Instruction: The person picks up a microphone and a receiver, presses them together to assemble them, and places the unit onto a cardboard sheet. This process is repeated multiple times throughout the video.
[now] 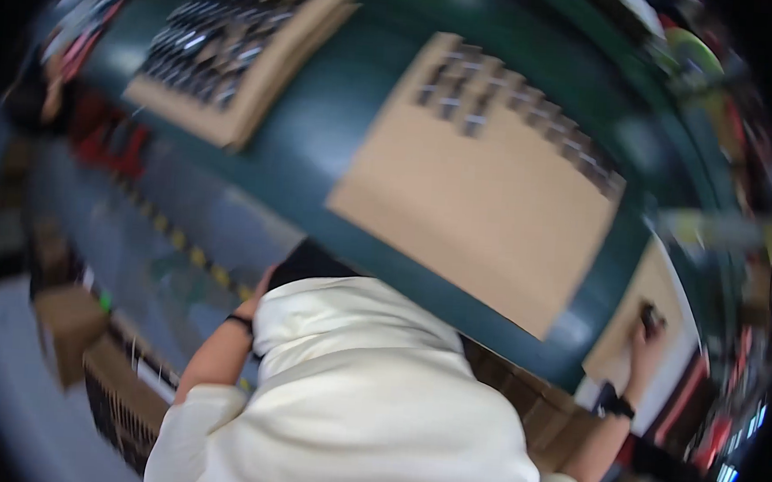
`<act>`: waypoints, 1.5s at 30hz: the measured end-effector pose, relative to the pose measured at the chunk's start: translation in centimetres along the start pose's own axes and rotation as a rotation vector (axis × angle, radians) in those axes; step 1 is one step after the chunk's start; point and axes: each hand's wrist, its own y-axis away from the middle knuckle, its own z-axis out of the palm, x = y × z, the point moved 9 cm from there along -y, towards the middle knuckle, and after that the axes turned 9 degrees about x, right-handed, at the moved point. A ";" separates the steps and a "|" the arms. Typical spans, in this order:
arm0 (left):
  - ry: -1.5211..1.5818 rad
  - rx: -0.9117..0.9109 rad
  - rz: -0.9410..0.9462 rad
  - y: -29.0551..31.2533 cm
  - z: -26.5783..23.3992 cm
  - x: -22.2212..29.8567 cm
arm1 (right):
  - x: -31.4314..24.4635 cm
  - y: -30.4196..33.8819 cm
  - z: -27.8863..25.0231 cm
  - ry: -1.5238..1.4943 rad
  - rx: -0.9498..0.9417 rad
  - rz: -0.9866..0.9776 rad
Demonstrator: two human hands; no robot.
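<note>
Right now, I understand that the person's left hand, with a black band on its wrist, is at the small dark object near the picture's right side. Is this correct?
Not quite: in the head view it is the right hand, with a black band on its wrist, that is at the small dark object near the picture's right side.

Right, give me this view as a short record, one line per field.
Left hand: at the waist, by the black cloth, partly hidden
Right hand: at a small dark part, over the right cardboard; blur hides the grip
Middle cardboard: on the green table, small parts along its far side, near side bare
Left cardboard stack: rows of small pieces on top
Floor: yellow-and-black tape
</note>
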 end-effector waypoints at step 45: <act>-0.653 -0.181 -0.611 24.4 -26.8 -10.8 | -1.1 0.0 -2.3 0.279 0.102 0.026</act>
